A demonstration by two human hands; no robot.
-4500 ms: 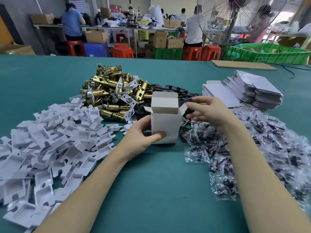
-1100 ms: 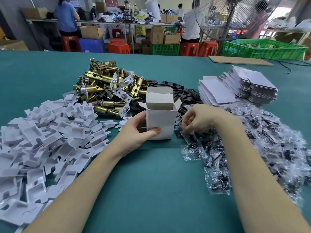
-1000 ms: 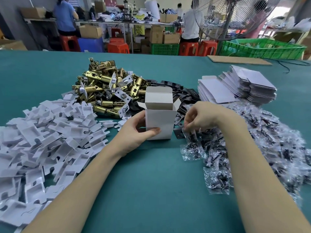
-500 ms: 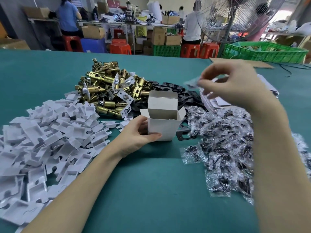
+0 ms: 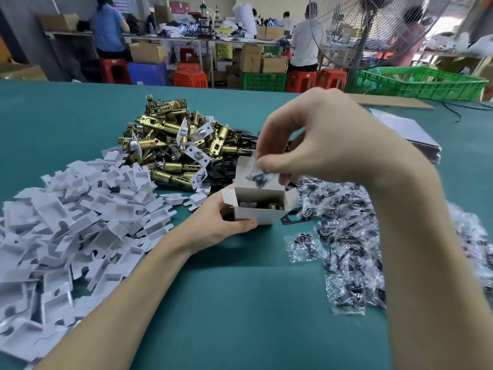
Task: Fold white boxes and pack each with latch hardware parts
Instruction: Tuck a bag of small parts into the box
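Right grip: right hand (image 5: 328, 145) hung above the box mouth, thumb and fingertips pinched tight on the top edge of a small clear plastic bag of black screws (image 5: 260, 175); the other fingers were curled.
Bag: dangled from the pinch, lower end at the opening of the box, in front of the raised rear flap.
Left grip: left hand (image 5: 216, 222) wrapped round the lower left of the small white cardboard box (image 5: 257, 206), thumb lying across the front face, fingers behind the left side.
Box: stood upright on the green felt surface (image 5: 240, 303), top flaps open; a brass-coloured part and a pale piece showed inside, details unclear.
Just right of box: flat black metal plate (image 5: 290, 218) poking out at the base, touching the box corner.
Right side: loose heap of clear screw bags (image 5: 352, 249) spread from beside the box toward the near edge.
Behind box: pile of brass latch bolts with silver faceplates (image 5: 176, 145), with black plates (image 5: 226, 169) lying between that pile and the box.
Left side: wide heap of white die-cut cardboard inserts (image 5: 66, 231).
Far right: stack of flat unfolded white boxes (image 5: 410, 132), mostly hidden by the right arm.
Background: standing metal fan (image 5: 373, 30), green plastic crates (image 5: 416, 84), people seated on red stools (image 5: 304, 81) at other benches.
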